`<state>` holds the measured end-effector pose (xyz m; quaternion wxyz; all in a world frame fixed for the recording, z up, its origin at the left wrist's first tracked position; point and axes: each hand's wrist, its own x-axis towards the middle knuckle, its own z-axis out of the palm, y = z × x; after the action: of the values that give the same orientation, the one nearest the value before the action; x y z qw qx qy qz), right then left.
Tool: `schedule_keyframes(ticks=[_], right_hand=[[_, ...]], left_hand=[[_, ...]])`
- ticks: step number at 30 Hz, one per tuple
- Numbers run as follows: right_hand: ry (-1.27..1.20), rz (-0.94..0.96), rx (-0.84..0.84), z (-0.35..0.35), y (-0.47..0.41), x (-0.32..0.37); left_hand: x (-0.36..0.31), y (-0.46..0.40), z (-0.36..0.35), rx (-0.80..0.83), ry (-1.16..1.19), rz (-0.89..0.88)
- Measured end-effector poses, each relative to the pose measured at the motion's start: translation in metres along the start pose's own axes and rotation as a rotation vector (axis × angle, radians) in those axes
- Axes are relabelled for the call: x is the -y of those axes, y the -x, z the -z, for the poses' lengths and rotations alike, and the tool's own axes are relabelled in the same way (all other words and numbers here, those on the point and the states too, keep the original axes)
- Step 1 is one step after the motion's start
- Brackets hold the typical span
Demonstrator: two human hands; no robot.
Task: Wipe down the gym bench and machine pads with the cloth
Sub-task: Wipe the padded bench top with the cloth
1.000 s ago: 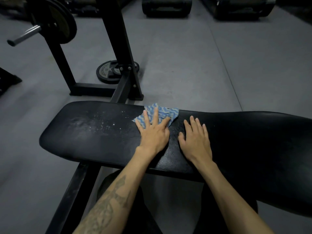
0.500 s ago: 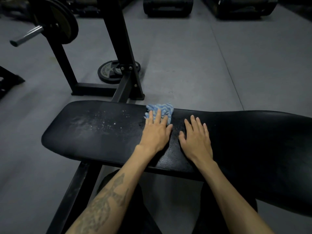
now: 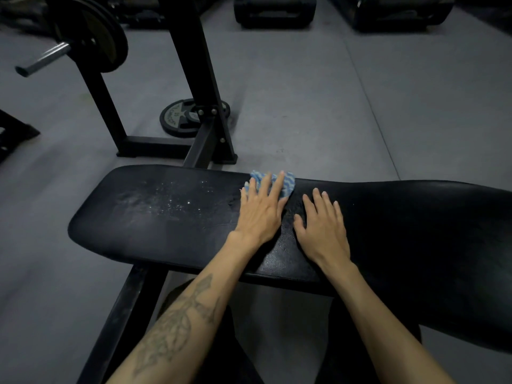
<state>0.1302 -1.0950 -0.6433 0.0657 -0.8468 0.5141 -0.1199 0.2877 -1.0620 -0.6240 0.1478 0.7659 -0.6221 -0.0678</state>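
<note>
Cloth being pressed flat under left hand at bench far edge; right hand bracing, fingers spread (holding nothing). Next: sweeping toward white specks.

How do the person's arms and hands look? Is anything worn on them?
Both forearms are bare, with no sleeves in view. The left hand and right hand show no gloves, rings or watch. The left forearm carries a dark line tattoo.

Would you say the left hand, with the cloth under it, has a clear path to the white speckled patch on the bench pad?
Probably yes. The left hand presses the cloth flat on the bench pad, and the speckled patch lies just to its left on the same surface, with nothing between them.
</note>
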Motion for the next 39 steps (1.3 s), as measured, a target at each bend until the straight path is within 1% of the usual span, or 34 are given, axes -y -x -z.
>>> schedule_keyframes(ticks=[3, 6, 9, 11, 12, 16, 18, 22, 24, 25, 28, 29, 31, 34, 35, 36, 37, 39], right_hand=[[0.003, 0.003, -0.004, 0.000, 0.000, 0.000], [-0.008, 0.006, -0.010, 0.000, 0.000, 0.000], [-0.006, 0.004, 0.004, 0.001, 0.000, 0.001], [-0.001, 0.001, 0.007, 0.002, 0.000, 0.001], [0.000, 0.000, 0.007, 0.002, 0.001, 0.001], [0.002, 0.007, 0.003, 0.001, -0.001, 0.001], [0.004, 0.009, 0.017, 0.002, -0.001, 0.001], [-0.004, 0.016, 0.007, 0.002, 0.001, 0.001], [-0.005, 0.026, 0.012, 0.003, 0.001, 0.001], [-0.006, 0.031, 0.021, 0.003, 0.001, 0.001], [-0.016, 0.041, 0.032, 0.005, 0.002, 0.000], [-0.015, 0.041, 0.033, 0.005, 0.002, 0.000], [-0.019, 0.037, 0.030, 0.006, 0.002, 0.001], [-0.016, 0.036, 0.035, 0.006, 0.002, 0.002], [-0.015, 0.038, 0.036, 0.005, 0.002, 0.002], [-0.016, 0.039, 0.038, 0.006, 0.002, 0.002], [-0.019, 0.038, 0.043, 0.006, 0.002, 0.002], [-0.026, 0.038, 0.041, 0.006, 0.002, 0.002]], left_hand=[[0.003, 0.002, -0.005, 0.036, -0.057, -0.013], [0.018, 0.013, -0.006, 0.024, -0.107, -0.045], [0.029, 0.021, -0.005, 0.010, -0.126, 0.033], [0.022, 0.022, -0.005, 0.014, -0.111, 0.080], [0.016, 0.022, -0.005, 0.017, -0.106, 0.075], [0.014, 0.036, -0.009, 0.021, -0.091, -0.119], [0.025, 0.042, -0.008, 0.014, -0.099, -0.142], [0.021, 0.043, -0.003, -0.004, -0.089, 0.019], [0.010, 0.047, -0.007, -0.005, -0.081, 0.046], [0.008, 0.050, -0.010, -0.011, -0.077, 0.012], [0.017, 0.062, -0.013, -0.025, -0.065, -0.181], [0.024, 0.063, -0.011, -0.014, -0.071, -0.208], [0.034, 0.061, -0.006, -0.013, -0.090, -0.159], [0.028, 0.058, -0.003, -0.042, -0.087, 0.036], [0.022, 0.059, -0.005, -0.047, -0.083, 0.066], [0.016, 0.060, -0.008, -0.050, -0.079, 0.060], [0.012, 0.064, -0.010, -0.055, -0.072, 0.018], [0.014, 0.072, -0.014, -0.064, -0.065, -0.133]])
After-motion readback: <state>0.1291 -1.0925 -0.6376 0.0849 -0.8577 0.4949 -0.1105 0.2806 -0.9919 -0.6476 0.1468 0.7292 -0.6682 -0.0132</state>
